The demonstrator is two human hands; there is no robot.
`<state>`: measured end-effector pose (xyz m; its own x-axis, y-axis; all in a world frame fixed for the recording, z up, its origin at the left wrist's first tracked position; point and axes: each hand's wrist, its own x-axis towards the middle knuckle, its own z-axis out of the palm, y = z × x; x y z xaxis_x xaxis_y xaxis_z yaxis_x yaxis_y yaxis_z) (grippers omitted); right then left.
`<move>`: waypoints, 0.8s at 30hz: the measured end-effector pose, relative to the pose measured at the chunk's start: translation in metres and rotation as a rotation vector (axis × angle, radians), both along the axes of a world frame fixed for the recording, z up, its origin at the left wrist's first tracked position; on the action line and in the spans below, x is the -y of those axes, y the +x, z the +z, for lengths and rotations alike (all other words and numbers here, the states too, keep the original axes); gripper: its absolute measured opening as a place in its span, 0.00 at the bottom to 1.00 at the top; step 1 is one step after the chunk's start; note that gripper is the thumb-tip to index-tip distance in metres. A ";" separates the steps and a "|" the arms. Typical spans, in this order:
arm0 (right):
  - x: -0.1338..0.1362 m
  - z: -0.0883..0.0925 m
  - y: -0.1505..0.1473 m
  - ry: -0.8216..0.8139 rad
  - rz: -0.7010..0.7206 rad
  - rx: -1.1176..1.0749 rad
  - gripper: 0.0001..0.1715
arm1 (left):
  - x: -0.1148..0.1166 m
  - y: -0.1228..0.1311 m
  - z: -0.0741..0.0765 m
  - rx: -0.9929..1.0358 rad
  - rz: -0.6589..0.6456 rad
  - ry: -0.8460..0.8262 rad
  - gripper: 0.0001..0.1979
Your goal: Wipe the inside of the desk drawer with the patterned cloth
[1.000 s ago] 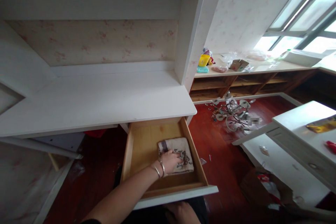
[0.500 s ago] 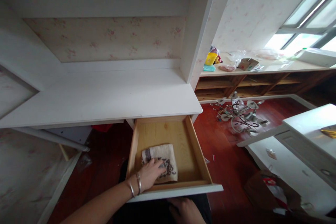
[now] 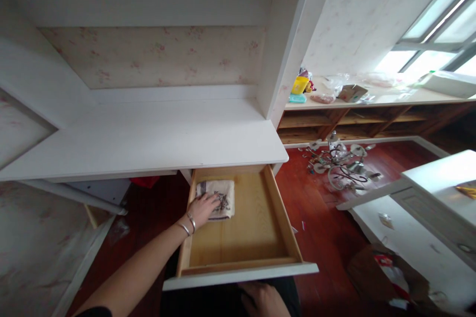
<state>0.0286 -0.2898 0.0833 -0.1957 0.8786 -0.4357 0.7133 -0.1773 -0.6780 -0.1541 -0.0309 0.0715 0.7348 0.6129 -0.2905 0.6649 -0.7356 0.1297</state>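
Note:
A folded beige cloth point(image 3: 227, 200) with a dark printed pattern lies on the bottom of the pulled-out wooden drawer point(image 3: 256, 228), near its back left. My left hand point(image 3: 204, 209), with two bangles at the wrist, holds the cloth down from above, its fingers laid over the print. Below the drawer front point(image 3: 241, 275), my right hand point(image 3: 263, 299) rests low by my dark trousers. Its fingers are curled, and whatever may be in them is hidden.
Over the drawer is the white desk top point(image 3: 178, 133), with a hutch above. To the right, a dismantled chandelier point(image 3: 342, 163) lies on the red floor below a shelf unit point(image 3: 372, 104). A white cabinet point(image 3: 439, 183) and a cardboard box point(image 3: 375, 267) stand at far right.
My left hand has slid the cloth from the front of the drawer toward its back left. My right hand has hardly moved.

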 end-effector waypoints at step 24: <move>0.004 -0.012 0.000 -0.024 -0.019 0.024 0.26 | -0.006 0.177 -0.020 0.153 -0.094 -0.083 0.24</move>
